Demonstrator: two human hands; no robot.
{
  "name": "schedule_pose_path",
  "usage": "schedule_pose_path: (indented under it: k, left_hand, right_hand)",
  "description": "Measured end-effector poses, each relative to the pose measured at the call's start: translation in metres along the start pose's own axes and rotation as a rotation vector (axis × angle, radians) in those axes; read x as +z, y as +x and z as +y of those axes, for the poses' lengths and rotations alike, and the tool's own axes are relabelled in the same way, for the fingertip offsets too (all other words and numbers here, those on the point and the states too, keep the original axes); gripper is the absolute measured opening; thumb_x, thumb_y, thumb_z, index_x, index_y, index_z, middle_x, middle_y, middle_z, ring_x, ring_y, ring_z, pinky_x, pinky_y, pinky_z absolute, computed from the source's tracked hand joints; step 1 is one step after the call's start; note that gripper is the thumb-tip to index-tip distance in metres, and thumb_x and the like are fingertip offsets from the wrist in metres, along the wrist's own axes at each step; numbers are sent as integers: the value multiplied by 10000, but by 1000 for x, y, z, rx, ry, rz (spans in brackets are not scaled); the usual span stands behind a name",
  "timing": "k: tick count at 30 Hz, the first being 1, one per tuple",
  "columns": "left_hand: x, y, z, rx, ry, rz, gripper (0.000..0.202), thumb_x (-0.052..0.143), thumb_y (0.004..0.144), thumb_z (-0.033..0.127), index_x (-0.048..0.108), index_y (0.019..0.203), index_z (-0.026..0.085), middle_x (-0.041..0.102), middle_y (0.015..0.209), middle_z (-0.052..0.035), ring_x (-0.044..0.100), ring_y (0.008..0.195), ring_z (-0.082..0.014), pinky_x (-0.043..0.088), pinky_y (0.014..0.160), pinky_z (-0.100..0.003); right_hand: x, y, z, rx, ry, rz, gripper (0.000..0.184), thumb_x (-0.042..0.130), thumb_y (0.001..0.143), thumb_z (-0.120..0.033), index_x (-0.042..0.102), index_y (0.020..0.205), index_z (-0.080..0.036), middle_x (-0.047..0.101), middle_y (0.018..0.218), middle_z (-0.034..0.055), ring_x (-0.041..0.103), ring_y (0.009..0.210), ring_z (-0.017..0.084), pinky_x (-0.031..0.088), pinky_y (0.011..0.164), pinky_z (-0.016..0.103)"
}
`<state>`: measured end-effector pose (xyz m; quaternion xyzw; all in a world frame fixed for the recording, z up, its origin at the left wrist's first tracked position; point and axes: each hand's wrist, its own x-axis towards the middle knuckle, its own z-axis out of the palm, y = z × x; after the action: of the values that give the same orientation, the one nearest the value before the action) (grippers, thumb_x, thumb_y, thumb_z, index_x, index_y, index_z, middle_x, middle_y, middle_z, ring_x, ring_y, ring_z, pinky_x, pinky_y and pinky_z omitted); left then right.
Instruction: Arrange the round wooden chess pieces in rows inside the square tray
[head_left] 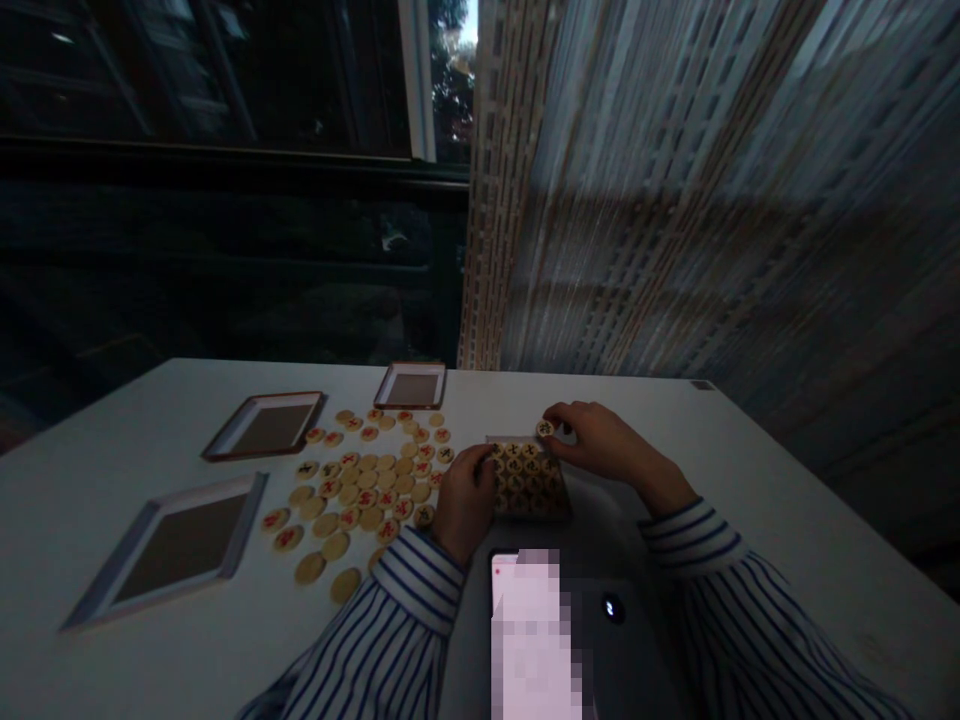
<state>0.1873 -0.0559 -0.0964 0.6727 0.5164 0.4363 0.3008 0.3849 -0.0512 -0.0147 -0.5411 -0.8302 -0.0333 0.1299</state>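
A small tray (555,505) packed with several round wooden game discs lies on the white table (750,500) in front of me. My left hand (463,500) rests curled against the tray's left edge. My right hand (600,440) pinches one disc (545,428) marked with a dark character, just above the tray's far right corner. Many loose discs (367,480) with red or dark characters, some face down, lie scattered to the left of the tray.
Three shallow box lids or trays sit on the table: a white-rimmed one (112,590) at near left, a brown-rimmed one (225,445) behind it, a smaller one (390,402) at the back. A lit phone (525,620) lies near me. A curtain (712,200) hangs behind.
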Motion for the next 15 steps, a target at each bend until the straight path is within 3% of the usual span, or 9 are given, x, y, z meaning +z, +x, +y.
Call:
schedule_pose_path:
  k: [3,15]
  left_hand:
    - [0,0,0,-4,2,4,278,447,799,170,601,1025,117,632,1043,-100,561,986,-183,423,899,-345]
    - [-2,-1,1,2,30,11,271,447,792,141,606,1010,118,638,1020,-96,569,969,-181,435,890,-347]
  right_hand:
    - [0,0,1,8,-25,-22,335,507,793,-339,570,1073,-168,649,865,67,571,749,167,380,703,267]
    - [6,0,5,40,-120,-165,293,459,825,-379,618,989,-195,661,862,67,586,773,173,373,695,266]
